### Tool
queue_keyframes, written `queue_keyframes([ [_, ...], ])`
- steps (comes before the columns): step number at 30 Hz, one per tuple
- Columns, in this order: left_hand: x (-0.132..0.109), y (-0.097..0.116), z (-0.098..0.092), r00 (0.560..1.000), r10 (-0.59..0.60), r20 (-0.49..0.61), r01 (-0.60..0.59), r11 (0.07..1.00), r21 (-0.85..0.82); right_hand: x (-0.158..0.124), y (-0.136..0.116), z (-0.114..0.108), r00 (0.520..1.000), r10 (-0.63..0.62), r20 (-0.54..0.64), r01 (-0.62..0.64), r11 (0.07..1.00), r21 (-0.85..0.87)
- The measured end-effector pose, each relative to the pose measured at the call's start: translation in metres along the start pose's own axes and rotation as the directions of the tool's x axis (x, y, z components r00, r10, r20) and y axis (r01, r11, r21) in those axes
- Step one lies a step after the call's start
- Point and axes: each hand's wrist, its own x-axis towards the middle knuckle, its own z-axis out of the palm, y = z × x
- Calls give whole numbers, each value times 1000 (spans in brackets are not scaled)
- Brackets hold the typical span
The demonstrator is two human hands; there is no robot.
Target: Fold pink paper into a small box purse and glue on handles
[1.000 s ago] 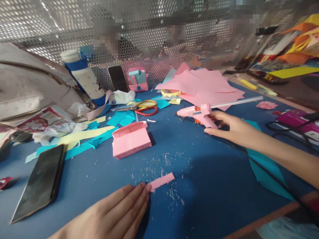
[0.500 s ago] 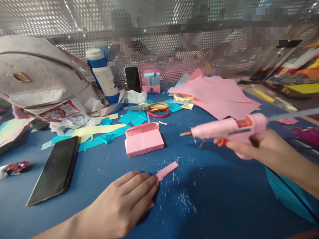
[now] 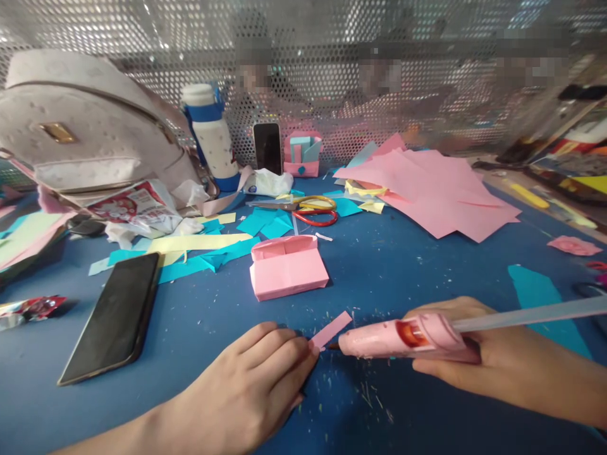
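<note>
My left hand [image 3: 260, 385] lies on the table with its fingers together, holding down one end of a narrow pink paper strip [image 3: 332, 330]. The strip's other end sticks out past the fingertips. My right hand [image 3: 474, 354] grips a pink hot glue gun [image 3: 393, 338], with a long clear glue stick [image 3: 531, 314] coming out of its back. The gun's nozzle points left and is at the strip's lower edge, close to my left fingertips; whether it touches the paper I cannot tell. Just beyond the strip stands a small folded pink paper box [image 3: 289, 272].
Scissors [image 3: 313, 208], blue paper scraps [image 3: 270, 223] and pink sheets [image 3: 436, 189] lie farther back. A phone [image 3: 114, 316] is at the left. Behind stand a backpack [image 3: 90, 133], a bottle [image 3: 213, 139], another phone [image 3: 268, 148] and a decorated paper piece [image 3: 303, 155] against a perforated metal panel.
The glue gun in my right hand has come down and left, from above the table to the strip's edge. My left hand stays on the strip. The whole view has shifted slightly.
</note>
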Motion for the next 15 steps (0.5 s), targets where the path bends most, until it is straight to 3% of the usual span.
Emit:
queue_keyframes([
  [4, -1, 0, 0, 999, 3, 34, -2, 1000, -22, 1, -6, 0, 958, 133, 253, -190, 958, 216],
  [8, -4, -1, -1, 995, 29, 91, -26, 999, -25, 4, -10, -2, 944, 163, 287, -242, 934, 264],
  [15, -5, -3, -1, 991, 40, 126, -38, 999, -11, 16, -11, -5, 889, 57, 455, -270, 867, 419],
])
